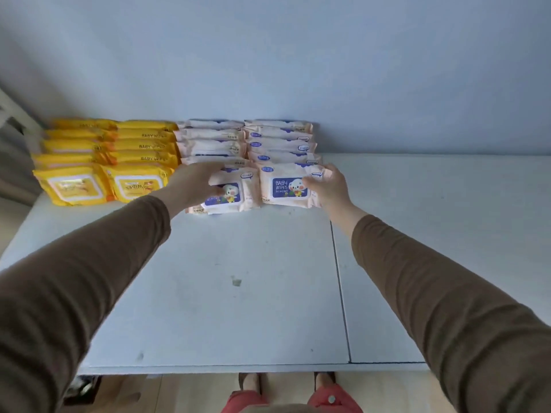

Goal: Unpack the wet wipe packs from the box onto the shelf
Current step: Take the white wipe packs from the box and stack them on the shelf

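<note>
Four stacks of wipe packs stand against the back wall on the white shelf: two yellow stacks on the left, two pale pink stacks beside them. My left hand grips the front pink pack of the left pink row, fingers over its top and left side. My right hand holds the right edge of the front pink pack of the right row, thumb on its blue label. Both packs lean against the packs behind them. No box is in view.
A seam runs front to back through the shelf surface right of centre. The pale blue wall rises directly behind the stacks. Below the shelf's front edge I see the wooden floor and my feet.
</note>
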A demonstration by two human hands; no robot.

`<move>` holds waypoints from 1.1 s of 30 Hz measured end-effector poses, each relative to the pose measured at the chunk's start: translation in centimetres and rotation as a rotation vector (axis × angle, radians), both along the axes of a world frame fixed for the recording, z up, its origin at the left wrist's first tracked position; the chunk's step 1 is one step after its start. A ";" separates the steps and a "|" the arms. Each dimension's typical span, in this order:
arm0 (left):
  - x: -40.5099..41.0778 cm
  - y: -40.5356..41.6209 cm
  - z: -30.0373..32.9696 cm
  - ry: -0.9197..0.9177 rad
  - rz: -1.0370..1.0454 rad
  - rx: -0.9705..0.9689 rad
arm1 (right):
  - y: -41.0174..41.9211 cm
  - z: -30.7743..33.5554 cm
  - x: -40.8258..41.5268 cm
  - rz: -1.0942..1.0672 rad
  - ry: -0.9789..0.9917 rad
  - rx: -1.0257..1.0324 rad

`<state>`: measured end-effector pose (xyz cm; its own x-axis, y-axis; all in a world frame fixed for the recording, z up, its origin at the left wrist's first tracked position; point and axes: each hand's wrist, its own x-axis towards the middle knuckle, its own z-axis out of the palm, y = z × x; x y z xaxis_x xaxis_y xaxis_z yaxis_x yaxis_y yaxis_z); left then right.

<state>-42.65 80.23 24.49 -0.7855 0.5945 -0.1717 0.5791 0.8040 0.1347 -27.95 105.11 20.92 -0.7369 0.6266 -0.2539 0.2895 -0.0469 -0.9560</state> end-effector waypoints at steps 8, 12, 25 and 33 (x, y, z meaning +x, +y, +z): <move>-1.1 -1.9 -2.0 0.165 -0.201 0.010 | -4.1 -3.9 1.3 -0.178 -0.128 0.306; -1.3 -1.3 -2.4 0.234 -0.188 0.039 | -3.9 -3.9 -0.4 -0.138 -0.256 0.435; 3.4 1.3 -2.5 0.429 -0.309 0.118 | -2.7 -3.2 4.9 -0.115 -0.352 0.622; 16.7 12.0 -3.0 0.212 -0.544 0.222 | 1.9 -1.1 22.0 -0.055 -0.427 0.902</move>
<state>-25.99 92.24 21.46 -0.3632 0.9228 0.1285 0.9304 0.3519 0.1025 -5.92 106.98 19.84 -0.6588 0.7460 0.0967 0.6363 0.6212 -0.4575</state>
